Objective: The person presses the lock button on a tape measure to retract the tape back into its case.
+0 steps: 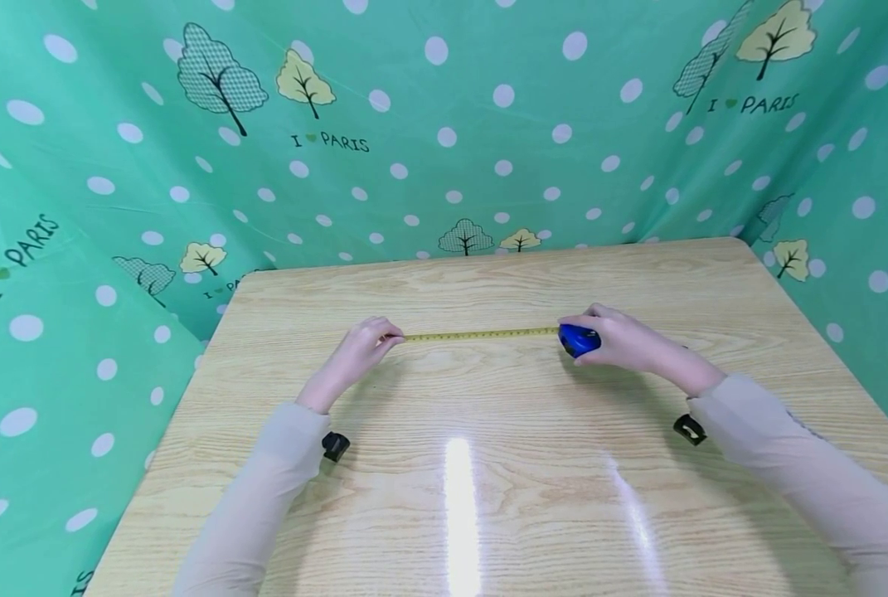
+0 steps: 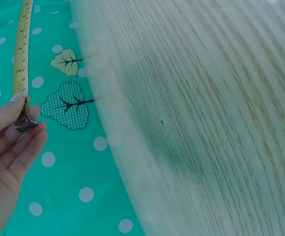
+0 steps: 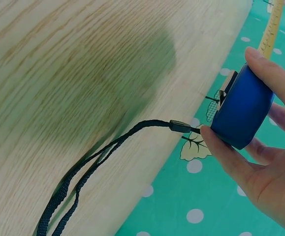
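A tape measure (image 1: 579,340) with a blue case is held by my right hand (image 1: 613,338) over the right half of the table. Its yellow blade (image 1: 481,335) is drawn out leftward in a nearly straight line. At the far end, my left hand (image 1: 357,355) pinches the blade near its metal end hook (image 2: 25,123), thumb on top in the left wrist view. The right wrist view has the blue case (image 3: 243,108) between thumb and fingers, with a black wrist strap (image 3: 147,123) hanging from it onto the tabletop.
The wooden table (image 1: 384,514) reflects bright light at its front. Green dotted curtains (image 1: 414,133) enclose its back and sides. A black wrist-worn piece (image 1: 335,446) sits by the left cuff, another black piece (image 1: 690,429) by the right cuff.
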The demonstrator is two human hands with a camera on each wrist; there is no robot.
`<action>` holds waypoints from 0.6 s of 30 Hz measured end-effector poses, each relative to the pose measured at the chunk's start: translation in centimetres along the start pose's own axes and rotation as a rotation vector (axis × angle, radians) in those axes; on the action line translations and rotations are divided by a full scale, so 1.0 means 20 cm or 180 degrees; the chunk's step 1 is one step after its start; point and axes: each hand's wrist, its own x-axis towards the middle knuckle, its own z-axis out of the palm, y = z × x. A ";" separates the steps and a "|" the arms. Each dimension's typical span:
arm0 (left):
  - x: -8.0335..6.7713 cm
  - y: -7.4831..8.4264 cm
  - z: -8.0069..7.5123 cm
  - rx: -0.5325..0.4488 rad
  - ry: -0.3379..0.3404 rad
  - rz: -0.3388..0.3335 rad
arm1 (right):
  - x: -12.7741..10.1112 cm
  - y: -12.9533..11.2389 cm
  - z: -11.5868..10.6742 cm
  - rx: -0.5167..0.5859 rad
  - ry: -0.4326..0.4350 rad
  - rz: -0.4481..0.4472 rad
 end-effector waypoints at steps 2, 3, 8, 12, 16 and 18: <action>0.00 0.00 0.01 0.0011 0.0007 0.0025 | 0.00 0.00 0.00 0.0025 -0.0013 0.0014; 0.01 0.00 0.01 0.0012 0.0010 0.0039 | 0.00 0.00 0.00 0.0040 -0.0020 0.0018; 0.01 0.01 0.02 -0.0028 0.0012 0.0103 | 0.01 -0.01 0.01 0.0048 -0.0020 0.0020; 0.02 0.03 0.03 -0.0048 -0.0001 0.0114 | 0.02 -0.02 0.02 0.0016 -0.0004 -0.0012; 0.03 0.03 0.04 -0.0038 -0.0030 0.0131 | 0.04 -0.03 0.03 0.0003 0.0015 -0.0045; 0.04 0.04 0.04 -0.0031 -0.0038 0.0146 | 0.04 -0.03 0.03 0.0009 0.0024 -0.0061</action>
